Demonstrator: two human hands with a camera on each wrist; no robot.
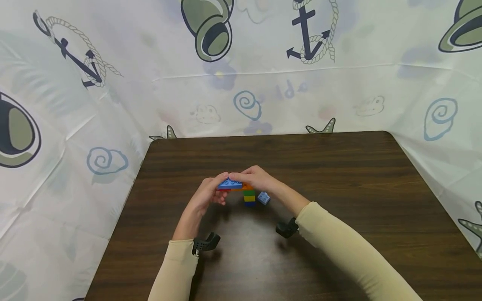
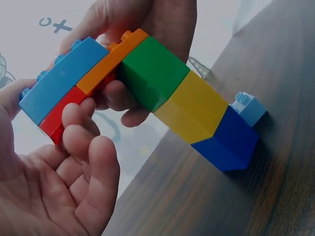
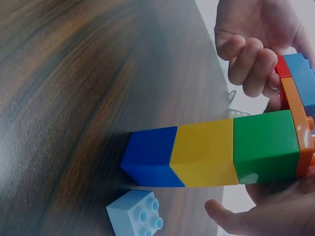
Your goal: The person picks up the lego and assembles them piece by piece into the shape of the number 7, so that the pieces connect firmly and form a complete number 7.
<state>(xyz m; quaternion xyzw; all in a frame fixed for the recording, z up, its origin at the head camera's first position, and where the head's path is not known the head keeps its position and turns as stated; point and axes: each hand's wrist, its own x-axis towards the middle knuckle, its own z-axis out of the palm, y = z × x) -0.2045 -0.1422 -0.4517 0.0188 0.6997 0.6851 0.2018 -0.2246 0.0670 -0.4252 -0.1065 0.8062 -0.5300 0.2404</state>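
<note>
A tower of toy building bricks stands on the table: dark blue (image 2: 226,145) at the bottom, then yellow (image 2: 192,105), then green (image 2: 155,71). A flat orange brick (image 2: 113,64) lies across its top and juts out leftward. At that overhanging end, a long blue brick (image 2: 66,81) sits above a red brick (image 2: 61,115). My left hand (image 1: 203,194) grips these two, thumb above and fingers curled by the red one. From the other side my right hand (image 1: 257,177) holds the top, thumb on the long blue brick and fingers beneath the orange one.
A loose light blue brick (image 1: 264,198) with studs lies on the dark wooden table (image 1: 180,156), just right of the tower's base. Behind the table hangs a white cloth (image 1: 271,100) printed with sea pictures. Each wrist wears a black camera band.
</note>
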